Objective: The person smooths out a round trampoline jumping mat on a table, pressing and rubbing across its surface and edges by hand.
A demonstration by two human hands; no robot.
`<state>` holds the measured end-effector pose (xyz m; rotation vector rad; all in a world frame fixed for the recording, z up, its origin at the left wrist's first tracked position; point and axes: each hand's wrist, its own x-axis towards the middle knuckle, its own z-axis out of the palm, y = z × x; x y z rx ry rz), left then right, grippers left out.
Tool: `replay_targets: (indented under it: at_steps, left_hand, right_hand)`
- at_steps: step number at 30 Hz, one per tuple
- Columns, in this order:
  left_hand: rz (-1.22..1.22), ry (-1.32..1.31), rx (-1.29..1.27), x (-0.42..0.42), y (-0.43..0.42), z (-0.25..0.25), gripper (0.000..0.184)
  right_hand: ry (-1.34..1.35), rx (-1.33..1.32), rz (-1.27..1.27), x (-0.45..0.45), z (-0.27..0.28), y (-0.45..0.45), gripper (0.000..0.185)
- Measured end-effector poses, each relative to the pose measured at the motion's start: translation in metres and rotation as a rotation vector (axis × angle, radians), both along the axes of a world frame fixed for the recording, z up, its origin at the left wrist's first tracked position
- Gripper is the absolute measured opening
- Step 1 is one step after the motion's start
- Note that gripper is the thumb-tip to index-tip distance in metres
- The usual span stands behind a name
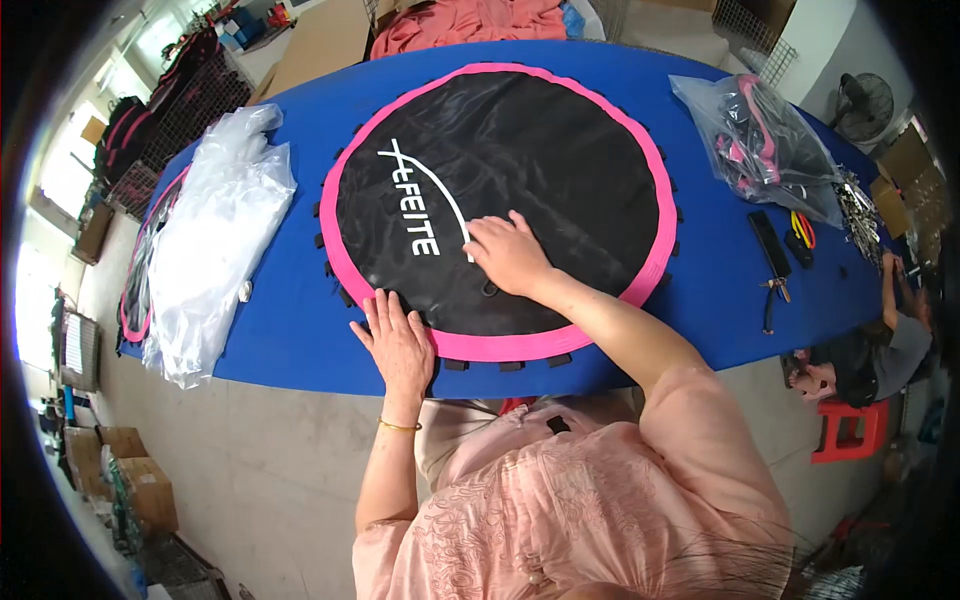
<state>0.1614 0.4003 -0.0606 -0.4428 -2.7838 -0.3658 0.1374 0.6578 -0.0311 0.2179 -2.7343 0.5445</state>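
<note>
A round black trampoline mat [560, 170] with a pink border and white lettering lies flat on a blue-covered table [290, 330]. Short black tabs stick out all around its edge. My left hand [400, 345] rests with fingers apart on the pink border at the near left. On the black fabric, beside the end of a white curved line, my right hand [510, 255] lies flat with its fingers stretched out. A small black loop [489, 288] shows just below the right hand. Neither hand grips anything.
Clear plastic bags [215, 240] cover part of another pink-edged piece at the left. To the right are a bag of pink and black parts [760, 145], pliers [772, 290] and a pile of metal pieces [858, 215]. Another person [890, 350] is near a red stool [850, 432].
</note>
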Motion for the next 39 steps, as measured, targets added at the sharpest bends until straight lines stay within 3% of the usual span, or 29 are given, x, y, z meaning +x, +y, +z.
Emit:
replay_targets:
  at_steps: [1,3,5,11,16,21,24,33,35,37,39]
  left_hand:
    - [-0.019,0.031,-0.009,0.001,0.000,-0.001,0.051]
    - [-0.043,0.057,-0.024,0.006,0.002,0.000,0.050]
    - [-0.232,0.026,0.047,0.020,0.017,0.014,0.048]
    - [-0.572,-0.088,0.072,0.033,0.075,0.032,0.051]
    - [-0.525,-0.117,0.030,0.019,0.077,0.024,0.055]
    - [-0.344,-0.084,-0.074,-0.013,0.038,0.019,0.062]
    - [-0.296,-0.082,-0.011,-0.026,0.014,0.018,0.064]
    - [-0.320,-0.135,-0.050,0.027,0.040,0.030,0.072]
    - [-0.347,-0.131,-0.034,0.042,0.047,0.031,0.072]
    - [-0.374,-0.122,-0.027,0.050,0.049,0.032,0.070]
    - [-0.399,-0.134,0.051,0.050,0.051,0.033,0.065]
  right_hand:
    - [-0.098,-0.006,0.010,0.000,0.004,0.008,0.036]
    - [0.142,-0.142,-0.024,0.001,-0.014,0.038,0.033]
    - [0.065,-0.243,-0.119,0.022,0.007,0.073,0.037]
    - [0.003,0.082,-0.396,0.121,-0.009,0.149,0.051]
    - [-0.074,0.180,-0.286,0.174,-0.008,0.136,0.061]
    - [-0.105,0.198,-0.310,0.165,-0.007,0.143,0.053]
    - [-0.072,0.250,-0.332,0.156,-0.012,0.157,0.049]
    - [0.054,0.413,-0.533,0.132,-0.006,0.185,0.048]
    - [-0.028,-0.052,-0.192,0.147,0.042,0.133,0.050]
    - [-0.101,-0.091,0.104,0.160,0.053,0.087,0.051]
    - [-0.039,0.117,0.299,0.179,0.053,0.051,0.053]
